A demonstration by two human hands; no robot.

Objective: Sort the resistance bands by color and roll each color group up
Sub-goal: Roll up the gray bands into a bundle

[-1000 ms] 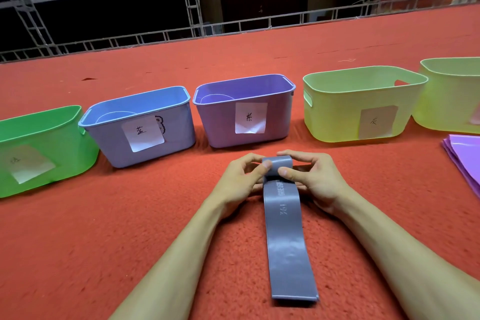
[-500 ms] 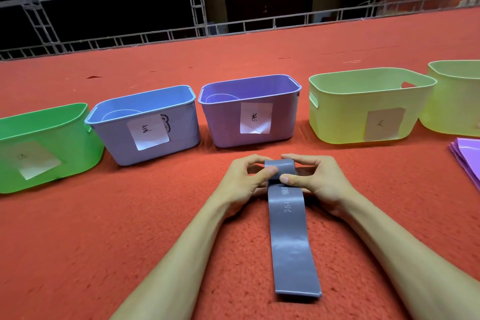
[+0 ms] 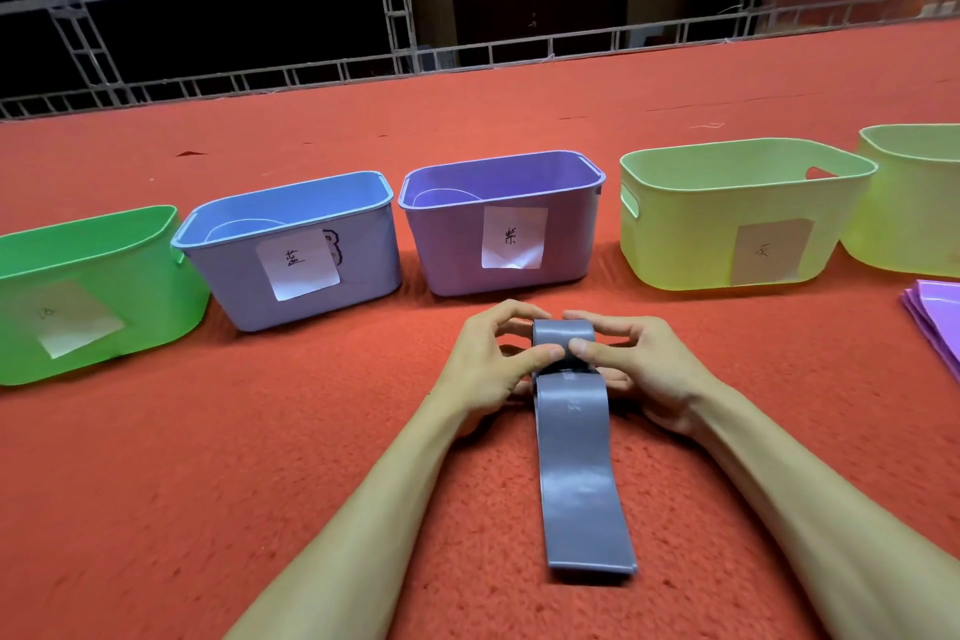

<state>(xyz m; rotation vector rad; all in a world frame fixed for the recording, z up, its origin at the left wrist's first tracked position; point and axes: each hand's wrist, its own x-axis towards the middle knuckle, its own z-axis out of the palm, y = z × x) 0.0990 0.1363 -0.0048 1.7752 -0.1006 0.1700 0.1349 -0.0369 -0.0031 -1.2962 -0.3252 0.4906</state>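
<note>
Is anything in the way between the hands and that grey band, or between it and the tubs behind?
Nothing visible. The left hand and right hand both pinch the grey band at its rolled end. Only a strip of bare red carpet lies between the roll and the purple tub right behind it.

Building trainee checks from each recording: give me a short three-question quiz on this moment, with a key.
1. True or false: the left hand and the right hand both pinch the rolled end of the grey band.
2. How much of it is rolled? A none; B only the far end; C all.
3. Fill in: the purple bands lie at the person's ___ side.
Key: 1 true; 2 B; 3 right.
</note>
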